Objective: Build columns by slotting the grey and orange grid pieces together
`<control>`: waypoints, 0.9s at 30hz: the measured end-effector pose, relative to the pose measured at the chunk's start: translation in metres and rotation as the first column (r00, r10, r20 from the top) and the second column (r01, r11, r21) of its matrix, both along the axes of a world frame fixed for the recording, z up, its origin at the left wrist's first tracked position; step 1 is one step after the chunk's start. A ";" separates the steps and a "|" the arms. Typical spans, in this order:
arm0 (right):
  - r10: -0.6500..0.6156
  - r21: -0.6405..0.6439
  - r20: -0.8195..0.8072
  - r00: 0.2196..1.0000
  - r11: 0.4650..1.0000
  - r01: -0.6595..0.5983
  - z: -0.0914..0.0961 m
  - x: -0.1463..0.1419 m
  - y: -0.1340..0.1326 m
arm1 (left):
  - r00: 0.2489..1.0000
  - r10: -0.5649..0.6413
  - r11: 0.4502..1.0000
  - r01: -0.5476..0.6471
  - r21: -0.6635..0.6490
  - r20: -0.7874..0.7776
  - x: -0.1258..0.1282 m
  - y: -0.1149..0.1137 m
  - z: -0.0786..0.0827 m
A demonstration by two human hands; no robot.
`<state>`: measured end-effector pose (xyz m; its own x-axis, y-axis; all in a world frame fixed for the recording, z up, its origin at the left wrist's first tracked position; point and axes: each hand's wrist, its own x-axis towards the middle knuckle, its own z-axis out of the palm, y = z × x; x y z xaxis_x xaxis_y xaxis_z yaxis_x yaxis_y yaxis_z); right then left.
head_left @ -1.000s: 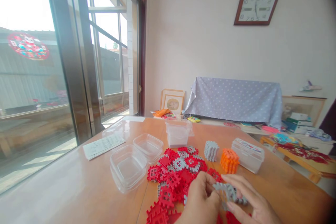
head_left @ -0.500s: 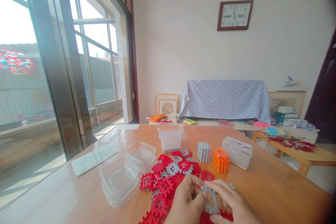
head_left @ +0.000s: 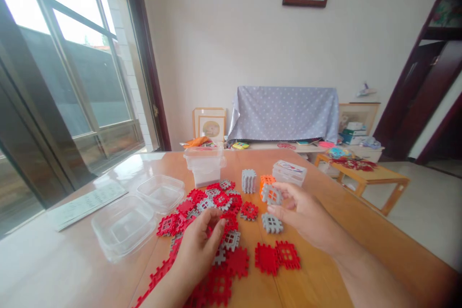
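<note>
A pile of flat red and grey interlocking tiles (head_left: 211,209) is spread on the wooden table (head_left: 346,231). My left hand (head_left: 197,250) rests on the pile with its fingers curled down onto the tiles. Lifted above the table, my right hand (head_left: 306,216) pinches a grey tile (head_left: 271,194) between thumb and fingers. Another grey tile (head_left: 272,223) lies just below it. Two joined red tiles (head_left: 277,256) lie close to my right forearm. A stack of grey tiles (head_left: 249,181) and a stack of orange tiles (head_left: 264,182) stand behind the held tile.
Two shallow clear containers (head_left: 124,225) (head_left: 160,193) sit at the left, beside a printed sheet (head_left: 84,203). A taller clear tub (head_left: 204,167) and a lidded clear box (head_left: 289,172) stand further back. A low wooden table (head_left: 361,173) and a cloth-covered piece of furniture (head_left: 283,113) lie beyond.
My hands have come apart: the right has lifted away to the right with a grey tile, and the left has dropped onto the pile. The view has swung right and down.
</note>
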<state>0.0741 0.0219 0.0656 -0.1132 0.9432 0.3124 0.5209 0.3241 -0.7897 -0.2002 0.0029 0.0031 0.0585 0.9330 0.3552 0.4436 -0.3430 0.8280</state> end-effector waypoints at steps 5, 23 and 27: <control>0.014 -0.023 -0.026 1.000 1.000 -0.015 -0.007 0.004 0.010 | 0.996 -0.009 1.000 0.007 -0.013 -0.089 -0.001 0.002 -0.003; 0.217 -0.153 0.157 0.964 0.969 -0.193 -0.071 0.042 0.044 | 0.992 0.016 1.000 -0.017 0.000 -0.122 -0.001 0.000 0.002; 0.228 -0.134 0.173 0.958 0.969 -0.207 -0.071 0.043 0.043 | 0.993 0.012 1.000 -0.011 0.008 -0.114 -0.001 -0.001 0.002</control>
